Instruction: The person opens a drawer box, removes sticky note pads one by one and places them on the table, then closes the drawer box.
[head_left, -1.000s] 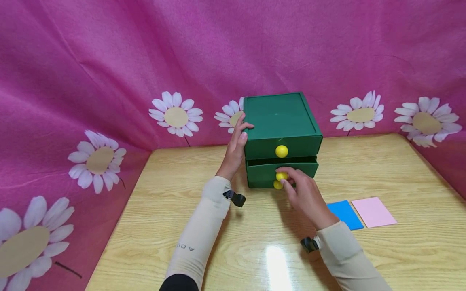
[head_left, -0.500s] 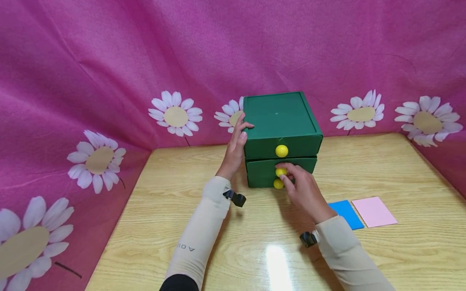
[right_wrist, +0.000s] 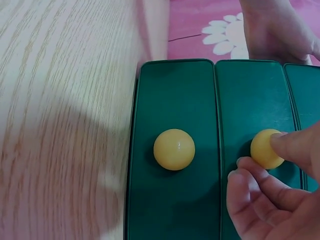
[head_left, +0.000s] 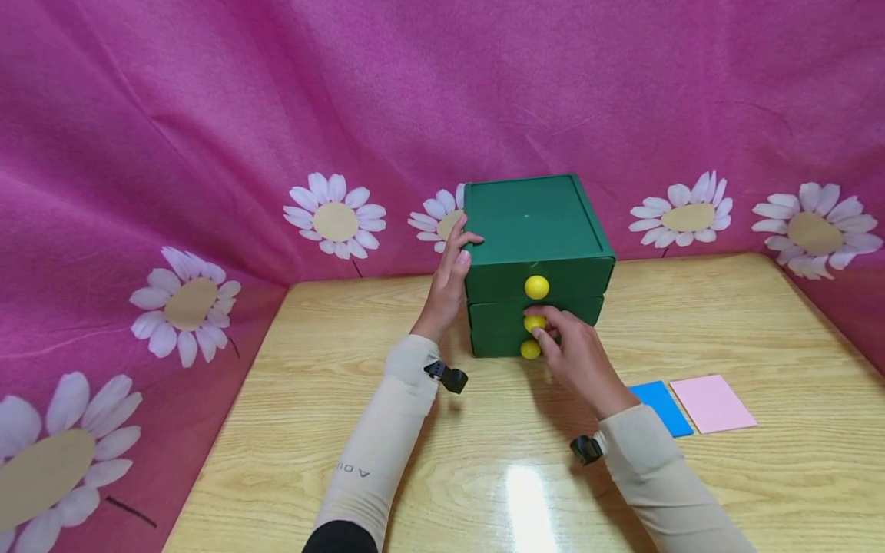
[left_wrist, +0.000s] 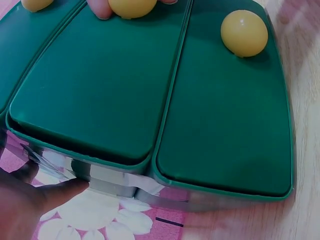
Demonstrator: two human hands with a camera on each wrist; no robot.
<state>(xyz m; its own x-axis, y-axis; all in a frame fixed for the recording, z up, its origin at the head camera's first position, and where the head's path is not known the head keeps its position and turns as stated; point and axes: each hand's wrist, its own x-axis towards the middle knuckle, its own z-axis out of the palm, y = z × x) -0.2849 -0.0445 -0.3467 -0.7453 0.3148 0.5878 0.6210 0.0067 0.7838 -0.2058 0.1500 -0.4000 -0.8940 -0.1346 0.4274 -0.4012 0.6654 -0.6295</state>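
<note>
A green cabinet [head_left: 528,219] with three stacked drawers stands near the back of the table, each drawer with a round yellow knob. My right hand [head_left: 584,361] pinches the middle drawer's knob [right_wrist: 265,149] between thumb and fingers. That drawer sits pushed in, about level with the others in both wrist views. Against the cabinet's left side rests my left hand [head_left: 445,288], its fingers extended and one fingertip over the top edge. The top knob [head_left: 537,287] and the bottom knob [left_wrist: 244,33] are untouched. Drawer contents are hidden.
On the wooden table [head_left: 332,369], right of the cabinet, a blue square [head_left: 664,407] and a pink square [head_left: 714,403] lie flat. My right forearm partly covers the blue one. Pink daisy-print cloth [head_left: 415,100] hangs behind and at both sides.
The middle drawer, partly pulled out a second ago, has slid back into the cabinet, with my right hand moving inward on its knob. My left hand has stayed in place.
</note>
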